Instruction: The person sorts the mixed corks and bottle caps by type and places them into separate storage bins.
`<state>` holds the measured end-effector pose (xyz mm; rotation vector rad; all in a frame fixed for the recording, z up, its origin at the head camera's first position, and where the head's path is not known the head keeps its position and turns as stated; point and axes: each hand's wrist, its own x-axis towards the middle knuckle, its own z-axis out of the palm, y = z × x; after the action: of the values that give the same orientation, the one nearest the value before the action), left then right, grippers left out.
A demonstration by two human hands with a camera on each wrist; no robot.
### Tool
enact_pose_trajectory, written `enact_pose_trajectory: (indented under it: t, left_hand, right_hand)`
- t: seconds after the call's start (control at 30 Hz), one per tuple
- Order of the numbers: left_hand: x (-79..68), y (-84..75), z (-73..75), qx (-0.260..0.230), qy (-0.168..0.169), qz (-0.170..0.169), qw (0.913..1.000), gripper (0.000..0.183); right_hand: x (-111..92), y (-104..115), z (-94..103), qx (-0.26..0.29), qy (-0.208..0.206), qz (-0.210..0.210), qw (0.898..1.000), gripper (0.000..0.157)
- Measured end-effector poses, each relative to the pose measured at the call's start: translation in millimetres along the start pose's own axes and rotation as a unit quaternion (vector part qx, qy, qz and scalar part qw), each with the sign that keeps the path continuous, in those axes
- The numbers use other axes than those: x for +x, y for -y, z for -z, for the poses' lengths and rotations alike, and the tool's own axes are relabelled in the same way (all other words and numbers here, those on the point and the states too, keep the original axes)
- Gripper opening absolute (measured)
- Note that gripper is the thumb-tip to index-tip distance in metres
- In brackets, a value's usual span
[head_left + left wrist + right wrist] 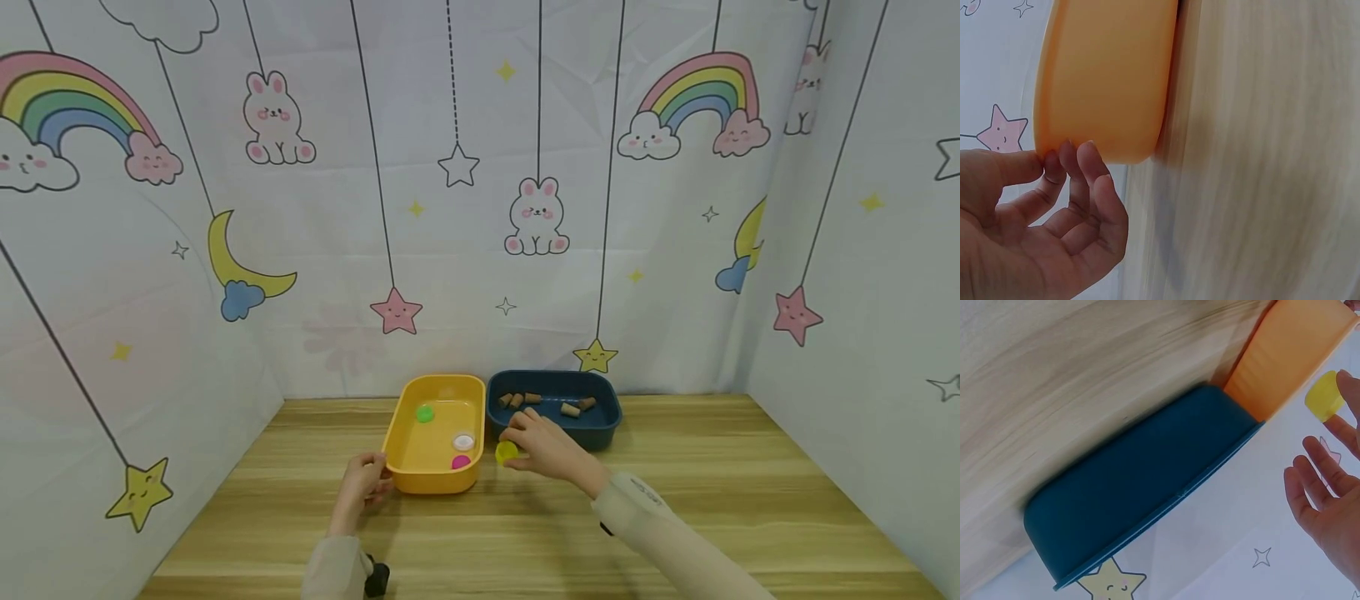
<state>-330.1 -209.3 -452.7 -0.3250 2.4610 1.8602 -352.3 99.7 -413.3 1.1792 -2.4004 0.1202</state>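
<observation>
My left hand (pixel 364 481) pinches the rim of the yellow tray (pixel 435 482) at its near left corner; the thumb and index finger meet on the rim in the left wrist view. Between the thumb and a finger of my right hand (pixel 546 446) is a yellow bottle cap (pixel 507 453). It hangs just right of the yellow tray and in front of the dark blue tray (pixel 596 437). Inside the yellow tray lie a green cap (pixel 425 414), a white cap (pixel 463 442) and a pink cap (pixel 461 462). The other right-hand fingers are apart from the cap.
Several brown corks (pixel 570 410) lie in the dark blue tray, which stands against the yellow one. Both trays sit at the back of the wooden table (pixel 465 550). A white printed cloth (pixel 450 250) hangs behind and along both sides.
</observation>
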Motion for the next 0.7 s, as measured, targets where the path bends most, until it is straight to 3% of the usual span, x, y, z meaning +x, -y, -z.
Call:
enact_pose_trajectory:
  t: [0.7]
  left_hand:
    - [-1.0, -1.8, -1.8, -0.006, -0.004, -0.002, 1.0, 0.028]
  right_hand:
    - [28.7, 5.3, 16.6, 0.008, 0.025, -0.025, 0.999, 0.033]
